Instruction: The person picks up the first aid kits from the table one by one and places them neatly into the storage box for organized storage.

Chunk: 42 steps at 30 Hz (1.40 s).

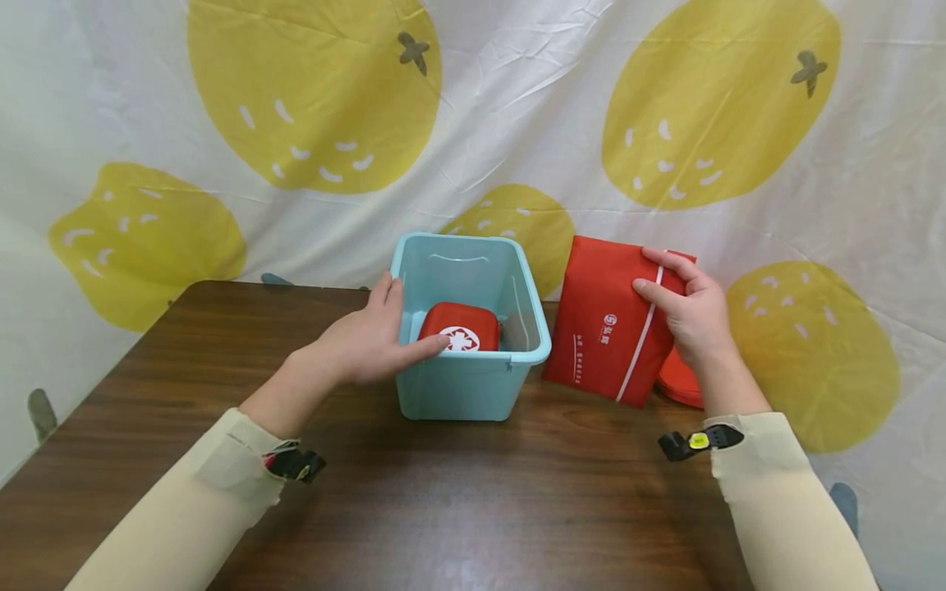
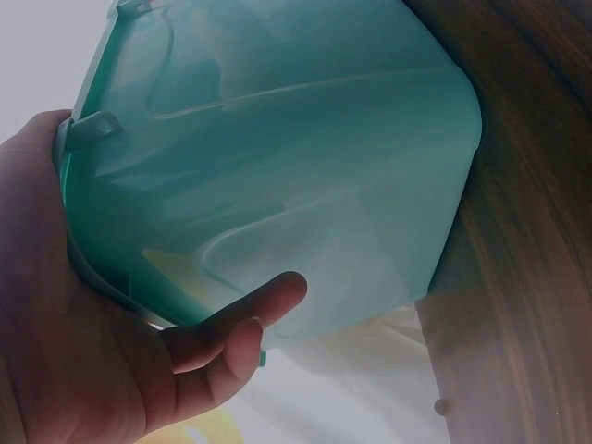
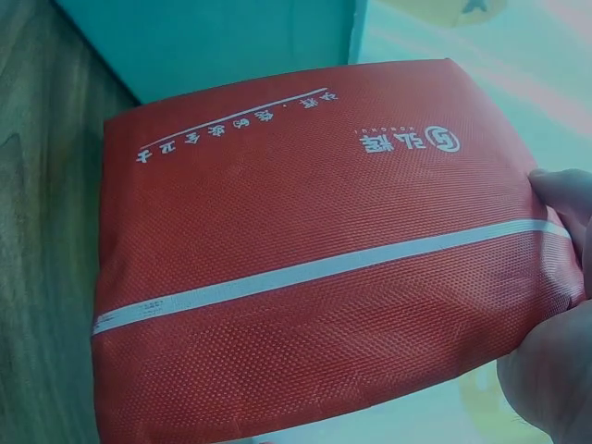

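Note:
A light blue plastic bin (image 1: 458,390) stands on the table with a red case (image 1: 454,316) bearing a white emblem inside it. My left hand (image 1: 369,336) holds the bin's near left corner, thumb over the rim and fingers along the outer wall. In the left wrist view, those fingers (image 2: 250,324) lie against the bin's side (image 2: 305,185). To the right of the bin, my right hand (image 1: 691,308) grips a flat red fabric pouch (image 1: 602,320) by its upper right edge. White lettering and a pale stripe cross the pouch (image 3: 305,213) in the right wrist view.
Behind the pouch, partly hidden, lies another red item (image 1: 680,379). The dark wooden table (image 1: 473,492) extends left and toward me. A white curtain (image 1: 517,107) with yellow fruit prints hangs close behind the table.

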{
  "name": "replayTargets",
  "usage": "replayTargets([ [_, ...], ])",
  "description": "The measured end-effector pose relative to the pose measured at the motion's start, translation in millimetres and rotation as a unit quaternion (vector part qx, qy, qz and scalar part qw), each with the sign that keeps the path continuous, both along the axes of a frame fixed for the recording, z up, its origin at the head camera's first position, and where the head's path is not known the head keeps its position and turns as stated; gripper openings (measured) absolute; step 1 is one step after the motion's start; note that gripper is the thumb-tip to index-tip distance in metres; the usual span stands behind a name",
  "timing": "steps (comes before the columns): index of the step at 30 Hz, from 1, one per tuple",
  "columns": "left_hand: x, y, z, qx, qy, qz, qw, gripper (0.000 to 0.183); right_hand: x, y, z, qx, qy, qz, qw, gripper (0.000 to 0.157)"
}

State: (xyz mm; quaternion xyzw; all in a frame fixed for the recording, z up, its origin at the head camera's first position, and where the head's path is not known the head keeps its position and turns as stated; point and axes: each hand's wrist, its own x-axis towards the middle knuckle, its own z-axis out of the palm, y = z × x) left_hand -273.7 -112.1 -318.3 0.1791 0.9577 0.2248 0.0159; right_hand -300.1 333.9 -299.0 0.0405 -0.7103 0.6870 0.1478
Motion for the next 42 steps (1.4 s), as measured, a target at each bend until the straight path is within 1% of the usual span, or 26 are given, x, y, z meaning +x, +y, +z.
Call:
replayTargets([
  [8,1.0,0.0,0.2,0.002,-0.003,0.001,1.0,0.128,7.8,-1.6,12.8,-0.019,0.02,0.004,1.0,0.054],
  [13,1.4,0.1,0.3,0.001,0.0,0.0,1.0,0.127,12.3,-2.8,20.6,-0.019,0.034,0.0,0.999,0.053],
  [18,1.6,-0.1,0.2,0.001,0.002,0.0,1.0,0.126,15.3,-4.7,28.3,-0.048,0.058,0.007,0.997,0.052],
  [26,2.4,0.0,0.7,0.002,0.002,0.001,1.0,0.126,24.3,-8.0,45.4,-0.054,0.086,-0.008,0.995,0.051],
  [36,2.1,-0.2,0.1,0.001,0.003,0.001,1.0,0.127,30.9,-10.4,63.5,-0.092,0.13,-0.022,0.987,0.048],
  [42,2.0,-0.2,0.1,-0.001,0.006,0.001,1.0,0.126,32.4,-12.1,74.3,-0.097,0.16,-0.03,0.982,0.046],
])
